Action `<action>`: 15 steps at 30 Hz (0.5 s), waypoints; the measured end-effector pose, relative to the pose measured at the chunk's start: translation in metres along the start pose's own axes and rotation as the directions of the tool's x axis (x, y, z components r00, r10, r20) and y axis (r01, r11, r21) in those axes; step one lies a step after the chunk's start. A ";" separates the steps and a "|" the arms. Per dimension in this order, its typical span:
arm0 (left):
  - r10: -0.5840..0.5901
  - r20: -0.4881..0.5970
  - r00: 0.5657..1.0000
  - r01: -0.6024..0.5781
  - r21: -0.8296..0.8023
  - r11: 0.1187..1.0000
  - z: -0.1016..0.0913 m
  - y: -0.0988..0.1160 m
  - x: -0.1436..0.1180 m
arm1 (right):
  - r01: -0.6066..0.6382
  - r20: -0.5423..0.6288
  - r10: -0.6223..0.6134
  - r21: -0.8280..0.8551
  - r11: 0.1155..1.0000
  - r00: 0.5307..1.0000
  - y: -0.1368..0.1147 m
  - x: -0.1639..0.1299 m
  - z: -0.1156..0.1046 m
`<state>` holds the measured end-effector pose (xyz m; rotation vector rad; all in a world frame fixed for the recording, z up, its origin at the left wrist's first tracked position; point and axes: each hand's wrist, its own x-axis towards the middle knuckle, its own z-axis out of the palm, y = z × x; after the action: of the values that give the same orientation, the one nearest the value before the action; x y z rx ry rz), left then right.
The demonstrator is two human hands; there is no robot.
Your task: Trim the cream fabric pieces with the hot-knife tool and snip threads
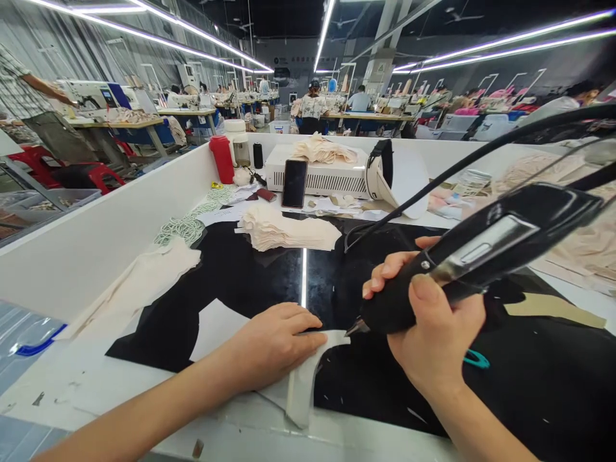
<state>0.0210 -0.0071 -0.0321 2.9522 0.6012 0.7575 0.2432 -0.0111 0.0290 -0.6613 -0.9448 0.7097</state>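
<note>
My right hand (433, 333) is wrapped around a black corded electric cutter (481, 247), thumb on its near side. The cutter's pointed metal tip is at the end of a curved cream fabric piece (304, 385); I cannot tell if they touch. My left hand (283, 337) lies flat with fingers stretched out, pressing that piece onto the shiny black work surface (260, 276). Part of the fabric is hidden under the hand. A white sheet (219, 327) lies partly beneath my left forearm and hand.
A stack of cream fabric pieces (289, 231) lies ahead, with more cream fabric (139, 282) at left. Behind stand a phone (294, 183), a white vented box (322, 176) and a red container (221, 159). The cutter's black cable (443, 179) arcs over the right side. People sit at distant sewing tables.
</note>
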 end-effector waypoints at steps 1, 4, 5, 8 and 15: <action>-0.001 -0.003 1.000 0.001 -0.001 1.000 0.001 0.000 0.000 | 0.008 0.004 -0.008 0.007 1.000 1.000 0.001 0.001 0.003; -0.007 -0.023 1.000 0.007 0.001 1.000 0.001 0.000 0.002 | 0.013 0.033 -0.013 -0.001 1.000 0.999 0.005 0.002 0.010; -0.003 -0.025 1.000 0.003 0.002 1.000 0.000 0.001 0.003 | 0.008 0.043 -0.007 -0.009 1.000 0.999 0.006 0.001 0.011; 0.005 -0.005 1.000 -0.005 0.006 1.000 -0.001 0.001 0.005 | -0.013 0.059 0.014 -0.029 0.999 0.998 0.010 -0.001 0.012; -0.003 0.021 1.000 0.003 0.010 1.000 0.001 0.002 0.005 | -0.001 0.078 0.004 -0.042 0.999 0.997 0.012 -0.003 0.011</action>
<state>0.0261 -0.0067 -0.0303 2.9636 0.6096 0.7249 0.2296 -0.0039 0.0233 -0.6757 -1.0333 0.7241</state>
